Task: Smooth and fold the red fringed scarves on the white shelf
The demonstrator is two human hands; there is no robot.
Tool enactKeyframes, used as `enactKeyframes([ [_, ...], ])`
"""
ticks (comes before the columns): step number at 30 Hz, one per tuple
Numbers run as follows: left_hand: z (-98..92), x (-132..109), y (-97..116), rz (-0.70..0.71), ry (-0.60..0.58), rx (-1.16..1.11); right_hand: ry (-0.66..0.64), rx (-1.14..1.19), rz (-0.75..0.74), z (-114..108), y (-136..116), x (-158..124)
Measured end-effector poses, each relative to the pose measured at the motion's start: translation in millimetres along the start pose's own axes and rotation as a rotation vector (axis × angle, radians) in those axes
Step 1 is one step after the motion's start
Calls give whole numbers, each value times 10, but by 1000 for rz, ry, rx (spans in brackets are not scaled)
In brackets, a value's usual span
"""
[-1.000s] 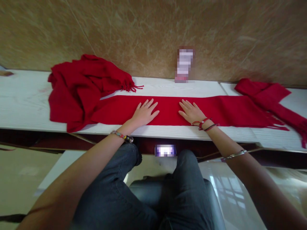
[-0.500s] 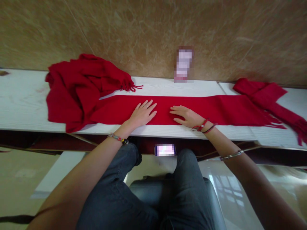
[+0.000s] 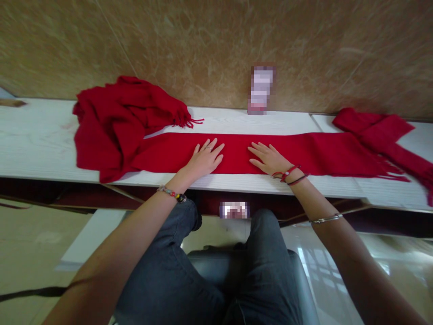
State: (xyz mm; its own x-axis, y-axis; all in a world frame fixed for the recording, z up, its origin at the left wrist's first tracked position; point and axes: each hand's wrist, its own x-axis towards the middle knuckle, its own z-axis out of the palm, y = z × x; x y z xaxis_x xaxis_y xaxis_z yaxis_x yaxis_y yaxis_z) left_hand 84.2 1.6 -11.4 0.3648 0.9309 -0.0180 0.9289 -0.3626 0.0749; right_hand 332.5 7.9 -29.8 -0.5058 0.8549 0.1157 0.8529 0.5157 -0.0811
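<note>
White table (image 3: 37, 149): runs along the marbled wall.
Long red scarf (image 3: 324, 153): lies flat lengthwise on the table, its left end meeting the heaped red scarf (image 3: 108, 122).
My left hand (image 3: 204, 160) and my right hand (image 3: 269, 159): palms down on the long scarf's middle, near each other, fingers spread, clasping nothing.
Beaded bracelet (image 3: 172, 194): on my left wrist.

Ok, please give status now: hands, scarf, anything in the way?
Left hand and right hand open, flat on scarf. Scarf spread along table. Red pile at its left end, another scarf at right.
</note>
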Motion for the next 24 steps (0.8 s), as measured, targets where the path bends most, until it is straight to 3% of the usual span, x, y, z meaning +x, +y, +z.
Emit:
enactKeyframes([
  [5, 29, 17, 89, 27, -28, -13, -3, -10, -3, 3, -3, 1],
  [10, 79, 47, 69, 20, -45, -2, 93, 20, -11, -1, 29, -6],
  [16, 56, 33, 84, 20, -66, 4, 28, 15, -7, 38, 14, 4],
  [24, -95, 176, 16, 19, -202, -24, 333, 158, 1, -170, 86, -89],
])
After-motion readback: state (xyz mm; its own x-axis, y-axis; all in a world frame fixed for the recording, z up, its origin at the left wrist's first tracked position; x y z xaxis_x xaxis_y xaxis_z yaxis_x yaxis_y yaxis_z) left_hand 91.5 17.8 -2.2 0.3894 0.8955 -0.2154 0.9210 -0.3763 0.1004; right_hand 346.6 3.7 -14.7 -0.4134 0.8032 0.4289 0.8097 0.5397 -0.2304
